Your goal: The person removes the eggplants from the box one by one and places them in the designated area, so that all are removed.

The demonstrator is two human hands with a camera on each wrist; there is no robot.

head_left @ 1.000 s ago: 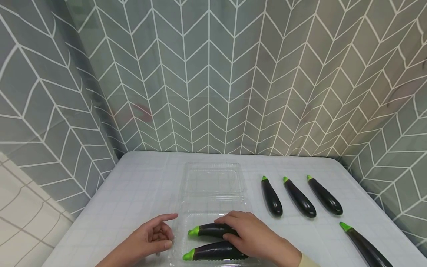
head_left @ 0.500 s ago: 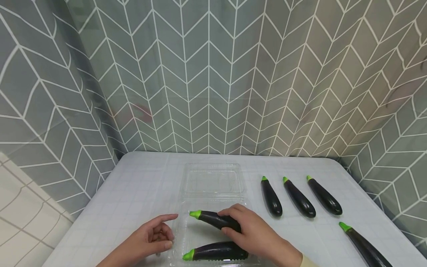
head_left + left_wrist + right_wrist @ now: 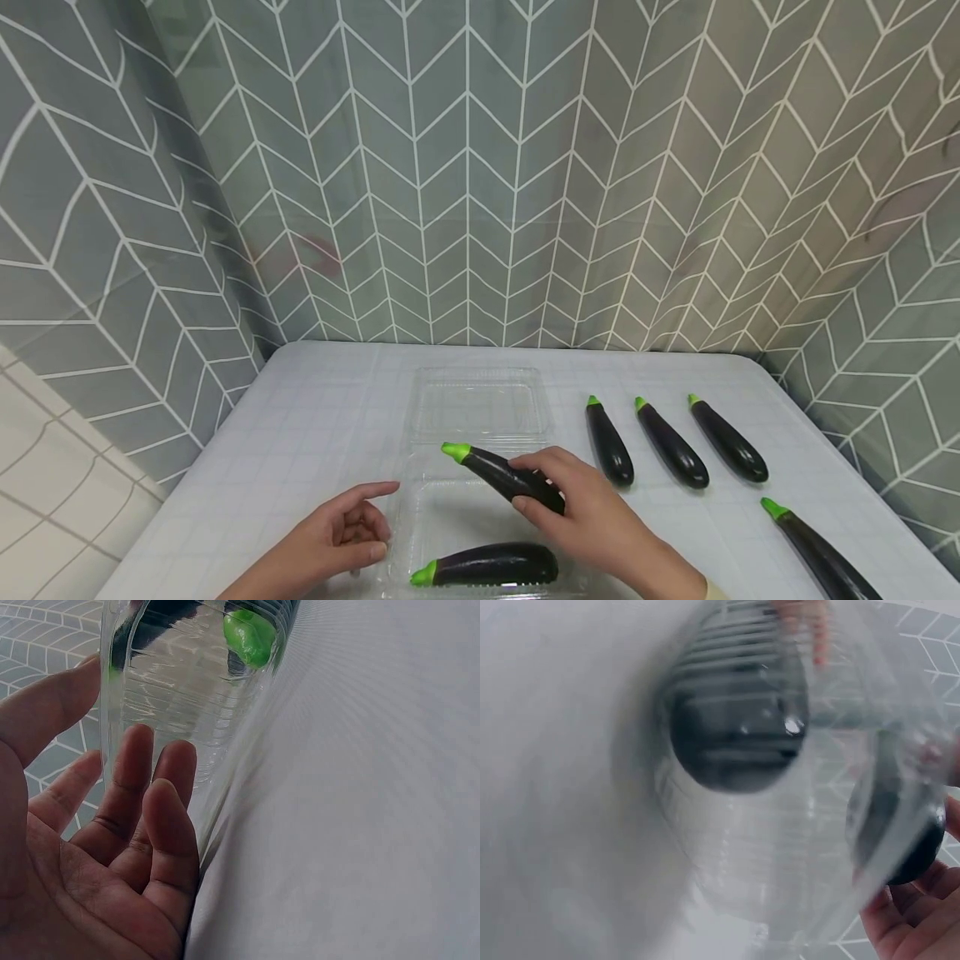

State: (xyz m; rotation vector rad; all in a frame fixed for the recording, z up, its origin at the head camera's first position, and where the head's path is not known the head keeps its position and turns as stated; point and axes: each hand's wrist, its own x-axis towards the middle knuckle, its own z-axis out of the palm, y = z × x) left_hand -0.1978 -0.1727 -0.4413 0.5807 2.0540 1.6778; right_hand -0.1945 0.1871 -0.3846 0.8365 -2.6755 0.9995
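Observation:
In the head view my right hand [image 3: 592, 512] pinches a dark eggplant [image 3: 491, 472] between thumb and fingers. It is tilted, its green stem end up and to the left, over the open clear plastic clamshell box [image 3: 400, 508]. A second eggplant [image 3: 498, 563] lies in the near part of the box, stem to the left. My left hand [image 3: 341, 533] rests beside the box's left side, fingers loosely curled around nothing. In the left wrist view, that hand's fingertips are close to the clear wall, with a green stem [image 3: 249, 637] visible through it. The right wrist view is blurred.
The clamshell's lid [image 3: 480, 404] lies folded back toward the far edge. To the right, three eggplants [image 3: 671, 446] lie in a row, and another eggplant [image 3: 817, 546] is nearer the front right. A grey patterned curtain [image 3: 480, 183] stands behind the white table [image 3: 315, 417].
My right hand has lifted the farther eggplant from the box, up and to the right, tilting it stem upward. The other eggplant in the box and my left hand stay in place.

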